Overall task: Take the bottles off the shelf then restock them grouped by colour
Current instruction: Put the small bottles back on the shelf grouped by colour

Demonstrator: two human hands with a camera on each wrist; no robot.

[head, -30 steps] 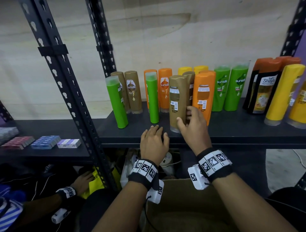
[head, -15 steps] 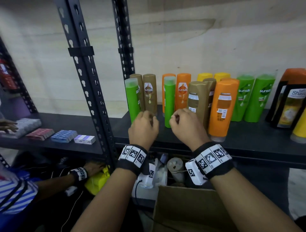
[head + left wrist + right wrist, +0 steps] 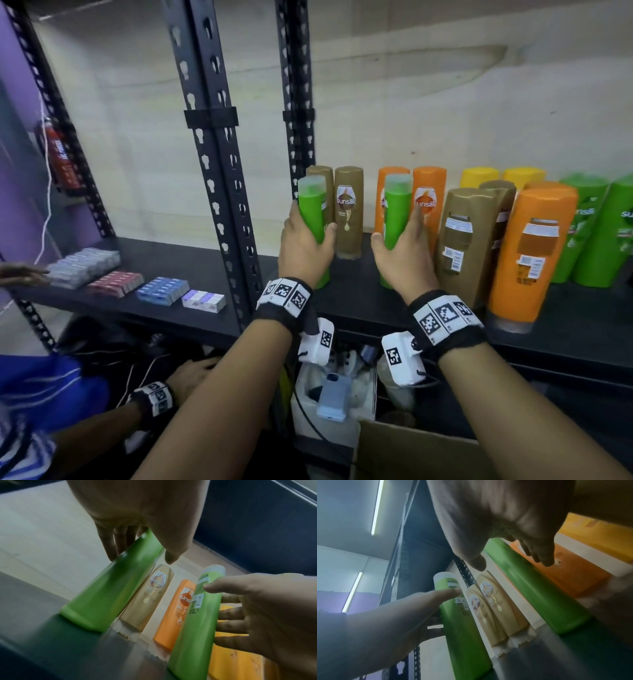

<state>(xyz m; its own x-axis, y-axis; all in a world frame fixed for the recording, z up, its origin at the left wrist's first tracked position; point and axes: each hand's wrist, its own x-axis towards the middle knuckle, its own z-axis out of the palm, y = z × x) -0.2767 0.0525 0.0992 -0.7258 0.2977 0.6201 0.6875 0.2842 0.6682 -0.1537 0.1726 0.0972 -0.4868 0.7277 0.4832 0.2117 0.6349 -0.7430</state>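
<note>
Two slim green bottles stand at the front of the black shelf (image 3: 376,308). My left hand (image 3: 308,226) grips the left green bottle (image 3: 311,198), thumb on its right side, fingers behind. My right hand (image 3: 397,233) holds the other green bottle (image 3: 397,202) between thumb and fingers. The left wrist view shows both bottles (image 3: 109,591) (image 3: 197,622) still on the shelf. Behind them stand brown bottles (image 3: 347,212) and orange bottles (image 3: 430,198). Further right are a brown bottle turned backwards (image 3: 462,243), a large orange bottle (image 3: 531,253), yellow bottles (image 3: 479,176) and green bottles (image 3: 603,236).
A black perforated post (image 3: 219,171) rises just left of my left hand. Small coloured packs (image 3: 161,291) lie on the left shelf, where another person's hand (image 3: 20,274) reaches. A cardboard box (image 3: 411,452) and a white bin with clutter (image 3: 329,394) sit below.
My right hand let go of the brown bottle. Both hands moved left and up from the shelf edge and closed round the two green bottles.
</note>
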